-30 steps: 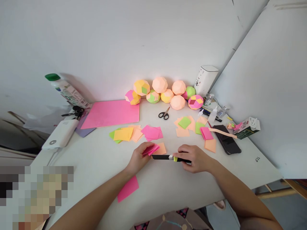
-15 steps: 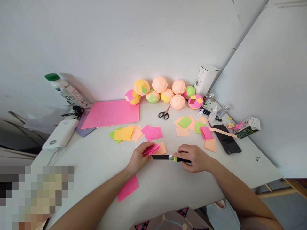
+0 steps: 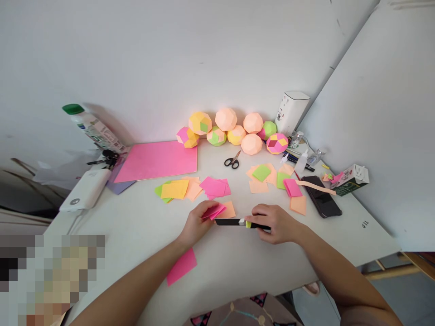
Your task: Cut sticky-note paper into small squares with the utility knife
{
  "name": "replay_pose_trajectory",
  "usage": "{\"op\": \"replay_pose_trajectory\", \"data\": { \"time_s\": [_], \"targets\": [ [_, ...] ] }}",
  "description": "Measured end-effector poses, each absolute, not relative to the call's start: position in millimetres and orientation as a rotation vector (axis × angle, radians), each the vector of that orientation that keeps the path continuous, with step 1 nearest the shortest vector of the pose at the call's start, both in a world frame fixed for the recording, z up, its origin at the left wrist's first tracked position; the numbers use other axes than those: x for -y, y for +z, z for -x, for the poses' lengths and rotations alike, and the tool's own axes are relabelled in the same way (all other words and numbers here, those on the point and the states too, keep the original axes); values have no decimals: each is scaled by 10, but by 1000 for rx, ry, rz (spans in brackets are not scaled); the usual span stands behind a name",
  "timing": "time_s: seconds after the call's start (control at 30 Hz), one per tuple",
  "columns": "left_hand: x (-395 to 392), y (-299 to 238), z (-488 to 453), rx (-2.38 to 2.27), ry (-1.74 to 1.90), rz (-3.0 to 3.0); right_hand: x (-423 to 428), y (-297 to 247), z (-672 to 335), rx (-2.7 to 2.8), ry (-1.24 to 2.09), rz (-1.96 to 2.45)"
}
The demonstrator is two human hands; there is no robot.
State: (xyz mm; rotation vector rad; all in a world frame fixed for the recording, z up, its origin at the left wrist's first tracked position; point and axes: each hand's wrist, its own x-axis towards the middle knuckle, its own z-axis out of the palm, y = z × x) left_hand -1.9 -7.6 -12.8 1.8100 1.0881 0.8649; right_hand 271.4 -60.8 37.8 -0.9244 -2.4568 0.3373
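Folded pink paper (image 3: 215, 211) is pinched in my left hand (image 3: 197, 226), its tip pointing right. My right hand (image 3: 277, 224) grips the handle of a utility knife (image 3: 231, 222) with a long black blade and a yellow-green part. The blade lies level, its end close to the fingers of my left hand and the folded paper; whether it touches the paper I cannot tell. Just behind the blade is a peach paper square (image 3: 229, 209). A pink sheet (image 3: 182, 267) lies partly under my left forearm.
Several paper balls (image 3: 226, 119) line the wall. Scissors (image 3: 232, 160) lie before them, with loose pink papers (image 3: 215, 187), yellow papers (image 3: 174, 189) and peach papers (image 3: 258, 186) nearer. A phone (image 3: 321, 197) and glue bottle (image 3: 301, 162) sit right, a pink board (image 3: 158, 160) left.
Nearly nothing differs. Both hands keep their places and hold the same paper and knife, and the whole view has shifted very slightly.
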Motion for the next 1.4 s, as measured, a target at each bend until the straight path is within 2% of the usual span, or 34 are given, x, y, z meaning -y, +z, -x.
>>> {"op": "replay_pose_trajectory", "data": {
  "time_s": [0.73,1.4],
  "targets": [
    [86,-184,20,-1026,910,-1842,631,458,-2772,2483,405,1016],
    [67,-238,31,-982,896,-2131,700,589,-2825,2522,521,1096]
  ]
}}
